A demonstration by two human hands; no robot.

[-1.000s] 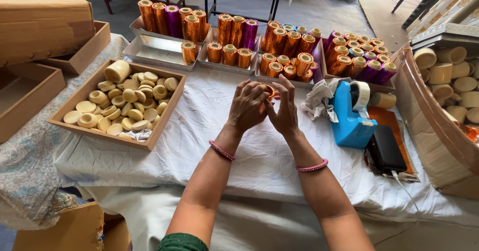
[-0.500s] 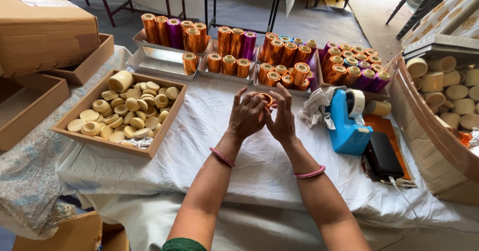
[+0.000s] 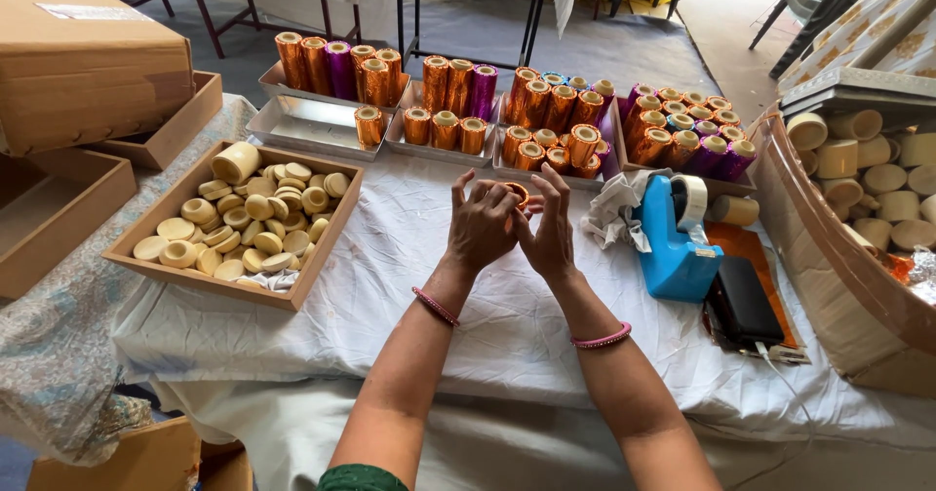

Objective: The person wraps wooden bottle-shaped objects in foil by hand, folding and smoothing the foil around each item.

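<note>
- Foil piece (image 3: 521, 196): a small orange, shiny round thing, held up between both hands above the middle of the counter (image 3: 507, 306); most of it is hidden by the fingers.
- Left hand (image 3: 481, 226): fingers curled round the near side of the piece, thumb up.
- Right hand (image 3: 549, 228): fingers pressed on the other side, so both hands are closed on it together.
- Done, judging by the layout: 4 trays (image 3: 312, 125) at the back carry many foil-covered tubes (image 3: 546, 111), orange with a few purple, standing or lying close together.
- Left, by the same reckoning: a wooden box (image 3: 322, 247) at the left is full of bare cream caps (image 3: 244, 218), and a curved bin (image 3: 829, 247) at the right holds bare cream tubes; much appears unwrapped.
- Beside the right hand: a blue tape dispenser (image 3: 678, 233), crumpled paper, a black case and orange foil sheets.
- Surface: a creased white cloth over the counter.
- Room: cardboard boxes (image 3: 88, 62) at the left, grey floor and dark table legs beyond.
</note>
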